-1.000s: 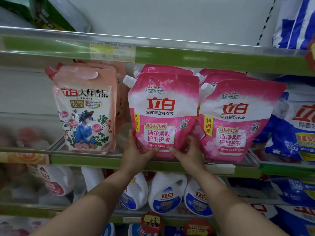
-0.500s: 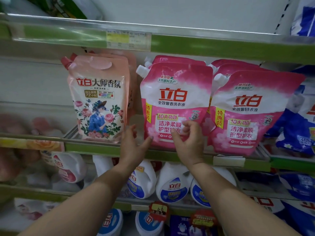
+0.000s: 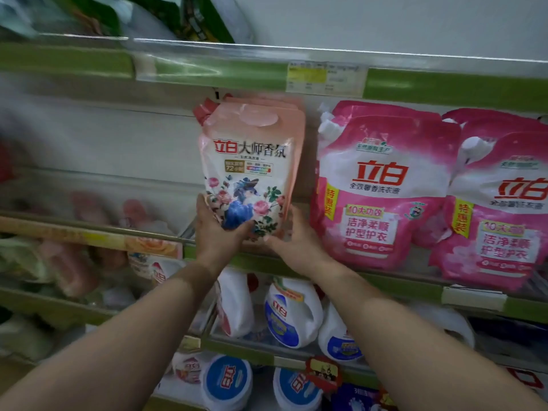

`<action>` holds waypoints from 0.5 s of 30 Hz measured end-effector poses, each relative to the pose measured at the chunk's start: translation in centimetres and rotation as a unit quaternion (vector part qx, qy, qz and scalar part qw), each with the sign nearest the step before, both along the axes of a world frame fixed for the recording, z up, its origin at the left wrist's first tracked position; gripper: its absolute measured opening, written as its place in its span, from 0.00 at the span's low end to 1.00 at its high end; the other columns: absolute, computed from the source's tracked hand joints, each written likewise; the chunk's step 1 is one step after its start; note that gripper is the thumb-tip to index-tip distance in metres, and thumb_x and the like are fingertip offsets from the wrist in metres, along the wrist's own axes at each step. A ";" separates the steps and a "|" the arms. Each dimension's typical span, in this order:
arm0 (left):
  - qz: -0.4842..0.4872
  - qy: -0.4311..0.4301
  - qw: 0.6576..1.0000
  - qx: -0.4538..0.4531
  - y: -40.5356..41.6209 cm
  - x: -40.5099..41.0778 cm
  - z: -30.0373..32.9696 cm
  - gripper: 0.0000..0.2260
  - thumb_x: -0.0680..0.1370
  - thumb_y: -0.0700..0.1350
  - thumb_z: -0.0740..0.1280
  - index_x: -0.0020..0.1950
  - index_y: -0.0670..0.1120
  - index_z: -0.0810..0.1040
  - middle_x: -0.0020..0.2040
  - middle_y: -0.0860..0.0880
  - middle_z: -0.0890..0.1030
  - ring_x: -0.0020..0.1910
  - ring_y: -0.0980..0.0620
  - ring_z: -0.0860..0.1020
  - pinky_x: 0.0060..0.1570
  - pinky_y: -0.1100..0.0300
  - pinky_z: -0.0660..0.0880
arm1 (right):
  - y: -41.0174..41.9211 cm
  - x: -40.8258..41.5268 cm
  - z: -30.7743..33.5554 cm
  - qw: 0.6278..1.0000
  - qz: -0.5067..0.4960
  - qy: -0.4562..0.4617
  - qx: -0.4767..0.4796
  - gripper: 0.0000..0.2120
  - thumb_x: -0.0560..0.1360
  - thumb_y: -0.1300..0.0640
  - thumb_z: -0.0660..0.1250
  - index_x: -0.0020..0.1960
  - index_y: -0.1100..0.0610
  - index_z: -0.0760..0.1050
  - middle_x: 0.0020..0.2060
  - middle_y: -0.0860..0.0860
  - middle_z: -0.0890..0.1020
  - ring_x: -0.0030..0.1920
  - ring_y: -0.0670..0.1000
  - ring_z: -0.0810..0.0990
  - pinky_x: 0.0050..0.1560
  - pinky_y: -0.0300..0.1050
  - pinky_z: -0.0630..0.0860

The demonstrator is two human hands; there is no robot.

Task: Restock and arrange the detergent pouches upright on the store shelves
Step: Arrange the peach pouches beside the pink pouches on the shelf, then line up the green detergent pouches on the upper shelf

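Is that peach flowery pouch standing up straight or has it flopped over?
Upright: the peach pouch has its red cap at the top and its print reads level, held near the base by the left hand and right hand.

Dim, flat light; left side motion-blurred, edges bowed by wide-angle lens

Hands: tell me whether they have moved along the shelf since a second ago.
Yes. Both the left hand and right hand shifted left along the shelf edge, from the magenta pouch to the peach floral pouch, now gripping its base.
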State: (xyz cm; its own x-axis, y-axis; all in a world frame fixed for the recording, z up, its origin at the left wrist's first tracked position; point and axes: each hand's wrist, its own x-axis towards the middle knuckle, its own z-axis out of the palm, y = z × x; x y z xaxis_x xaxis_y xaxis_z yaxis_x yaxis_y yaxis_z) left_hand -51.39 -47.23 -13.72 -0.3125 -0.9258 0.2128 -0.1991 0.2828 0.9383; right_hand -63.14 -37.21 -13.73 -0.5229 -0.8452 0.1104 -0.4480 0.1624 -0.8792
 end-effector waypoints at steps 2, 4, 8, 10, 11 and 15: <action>-0.031 -0.013 0.999 0.013 -0.6 0.5 0.0 0.41 0.64 0.50 0.79 0.71 0.52 0.60 0.66 0.45 0.72 0.64 0.46 0.74 0.64 0.45 0.72 | -1.1 0.6 0.1 1.000 -0.015 -0.008 -0.014 0.38 0.70 0.52 0.72 0.72 0.43 0.54 0.65 0.45 0.72 0.62 0.48 0.74 0.64 0.56 0.72; -0.049 -0.032 0.998 0.017 -1.2 0.6 -0.2 0.44 0.61 0.57 0.78 0.72 0.56 0.59 0.68 0.45 0.71 0.65 0.46 0.74 0.64 0.44 0.73 | -1.7 0.9 -0.1 0.999 -0.037 -0.004 -0.018 0.37 0.71 0.53 0.72 0.72 0.43 0.54 0.62 0.44 0.73 0.57 0.46 0.76 0.62 0.54 0.74; -0.061 -0.071 0.996 0.010 -1.6 0.5 -0.3 0.45 0.67 0.52 0.77 0.77 0.54 0.54 0.71 0.42 0.62 0.69 0.41 0.67 0.68 0.43 0.67 | -2.2 1.7 -0.7 0.997 -0.067 0.010 -0.033 0.34 0.70 0.53 0.72 0.69 0.44 0.57 0.60 0.44 0.74 0.54 0.46 0.78 0.59 0.54 0.77; -0.062 -0.076 0.995 0.004 -1.9 0.4 -0.4 0.45 0.68 0.52 0.77 0.77 0.54 0.52 0.71 0.42 0.61 0.70 0.41 0.65 0.70 0.43 0.65 | -2.3 2.0 -0.8 0.996 -0.082 0.014 -0.036 0.33 0.69 0.53 0.72 0.68 0.44 0.58 0.60 0.45 0.74 0.55 0.47 0.78 0.58 0.53 0.77; -0.062 -0.077 0.995 0.003 -1.9 0.5 -0.4 0.45 0.68 0.52 0.77 0.77 0.53 0.52 0.72 0.42 0.61 0.71 0.41 0.64 0.70 0.44 0.64 | -2.3 2.2 -0.6 0.995 -0.088 0.016 -0.035 0.33 0.70 0.53 0.72 0.68 0.44 0.58 0.61 0.45 0.74 0.55 0.47 0.77 0.58 0.53 0.77; -0.049 -0.076 0.996 0.015 -2.6 0.7 0.0 0.41 0.70 0.51 0.75 0.76 0.51 0.55 0.70 0.42 0.62 0.69 0.41 0.66 0.69 0.46 0.66 | -2.5 2.4 0.2 0.991 -0.131 0.010 -0.017 0.23 0.72 0.51 0.70 0.62 0.50 0.63 0.56 0.48 0.76 0.54 0.50 0.78 0.55 0.53 0.78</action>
State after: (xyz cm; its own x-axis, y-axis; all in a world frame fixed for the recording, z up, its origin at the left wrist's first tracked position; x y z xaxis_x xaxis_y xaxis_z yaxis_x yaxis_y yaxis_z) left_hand -50.66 -49.88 -13.76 -0.4273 -0.8949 0.1290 -0.3120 0.2799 0.9079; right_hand -60.78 -39.66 -13.51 -0.7214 -0.6762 0.1494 -0.4115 0.2451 -0.8779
